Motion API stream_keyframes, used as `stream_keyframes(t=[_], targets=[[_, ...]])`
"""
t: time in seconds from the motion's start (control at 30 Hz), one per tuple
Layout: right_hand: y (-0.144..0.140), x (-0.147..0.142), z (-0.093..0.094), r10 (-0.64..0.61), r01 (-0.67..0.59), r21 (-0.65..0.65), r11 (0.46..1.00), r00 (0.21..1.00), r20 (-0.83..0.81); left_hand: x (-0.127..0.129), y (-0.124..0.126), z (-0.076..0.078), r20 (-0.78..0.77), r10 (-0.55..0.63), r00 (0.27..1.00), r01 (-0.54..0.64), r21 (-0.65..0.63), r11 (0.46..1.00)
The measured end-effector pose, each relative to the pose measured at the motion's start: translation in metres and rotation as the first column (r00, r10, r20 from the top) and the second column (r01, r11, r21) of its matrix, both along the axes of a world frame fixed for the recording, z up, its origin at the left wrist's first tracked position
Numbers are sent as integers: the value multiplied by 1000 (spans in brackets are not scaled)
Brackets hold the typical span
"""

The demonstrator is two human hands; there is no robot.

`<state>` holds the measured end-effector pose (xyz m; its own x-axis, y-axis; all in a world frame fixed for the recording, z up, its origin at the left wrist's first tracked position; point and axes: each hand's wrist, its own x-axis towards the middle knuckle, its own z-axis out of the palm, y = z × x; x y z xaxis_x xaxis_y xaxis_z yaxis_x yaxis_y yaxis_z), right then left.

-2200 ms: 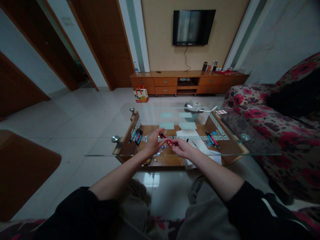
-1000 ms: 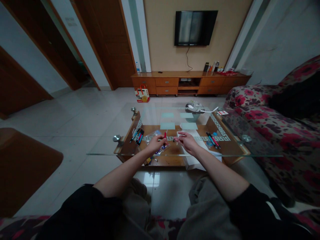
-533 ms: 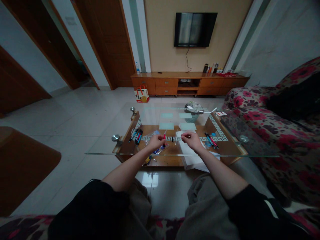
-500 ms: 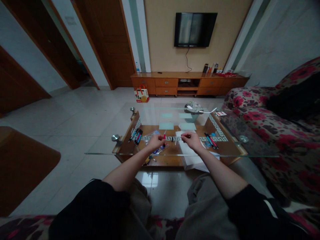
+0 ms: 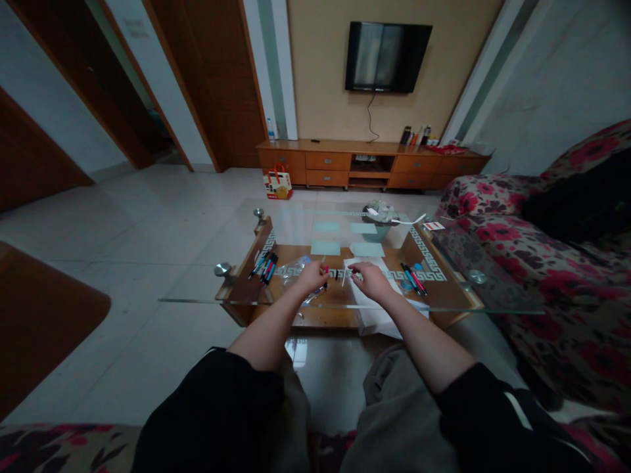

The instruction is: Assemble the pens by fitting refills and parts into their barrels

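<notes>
Reaching out over the glass counter (image 5: 197, 299), both bare arms are stretching forward from black sleeves, with the wrists close together near the middle. The left hand (image 5: 310, 277) is curling in a closed grip around a small red pen piece (image 5: 326, 269), which is poking up just past the fingers. The right hand (image 5: 369, 279) is lying palm down, and its thumb and first finger are pinching a thin white stick (image 5: 344, 276) that is tilting down to the left. The two hands are staying a little apart, and the red piece and the white stick are sitting between them, just above the glass. A tiny dark bit is lying between them too, but it is too small to tell what it is. A white sheet of paper (image 5: 367, 309) is lying under the right hand. A bunch of pens (image 5: 265, 267) is resting on the left part of the counter, well apart from the hands. More pens (image 5: 411, 278) are lying to the right, near the right hand. A flowery sofa (image 5: 532, 263) is standing beside the counter.
</notes>
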<state>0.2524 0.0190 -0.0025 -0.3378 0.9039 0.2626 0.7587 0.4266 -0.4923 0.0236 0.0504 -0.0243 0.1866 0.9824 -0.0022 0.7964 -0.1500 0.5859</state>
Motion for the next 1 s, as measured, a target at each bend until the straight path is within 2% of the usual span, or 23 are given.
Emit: stream_keyframes(t=[0.1,0.23,0.53,0.67,0.8,1.0], targets=[[-1,-6,-2,16,-13,-16,1000,988,151,0,1,-3,-104,-60,993,64,35,997],[-2,-11,-8,37,-40,5,999,960,278,0,1,-6,-156,-88,984,93,29,995],[-6,-18,-12,48,-56,11,998,929,367,-10,3,-12,-199,-146,969,156,33,987],[-3,-18,-15,24,-46,54,998,934,356,-10,5,-19,-140,-133,981,140,36,990],[0,-14,-12,-33,6,89,996,952,304,-10,6,-23,-44,-61,997,62,9,998],[2,4,3,-187,166,138,976,970,158,-20,4,-26,193,40,980,-24,-82,996]])
